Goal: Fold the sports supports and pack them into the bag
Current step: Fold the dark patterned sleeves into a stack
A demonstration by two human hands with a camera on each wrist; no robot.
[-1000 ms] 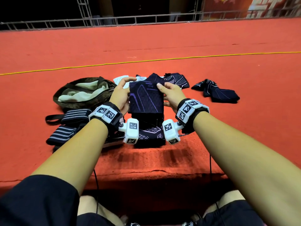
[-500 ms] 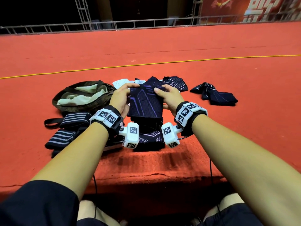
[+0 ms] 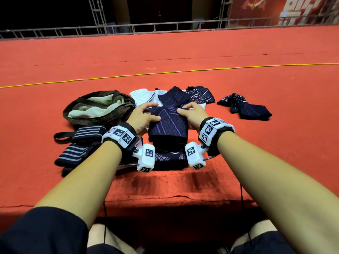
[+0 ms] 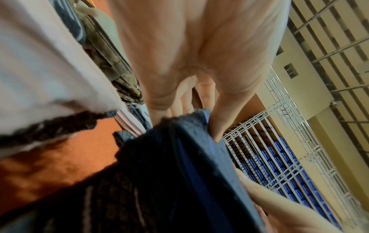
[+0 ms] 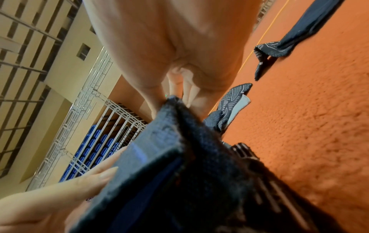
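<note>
Both hands hold a navy knit support with purple lines just above another dark folded support at the carpet's near edge. My left hand grips its left side, thumb on top and fingers beneath; the left wrist view shows that thumb pressing the fabric. My right hand grips the right side, and in the right wrist view it pinches the cloth edge. The open olive bag with a pale lining lies to the left.
Two striped wraps lie by my left wrist. A white support and a dark patterned one lie behind the hands. More dark supports lie to the right. A yellow cord crosses the red carpet.
Both hands have lowered the navy support and laid it flatter over the pile, their thumbs now spread on its top face.
</note>
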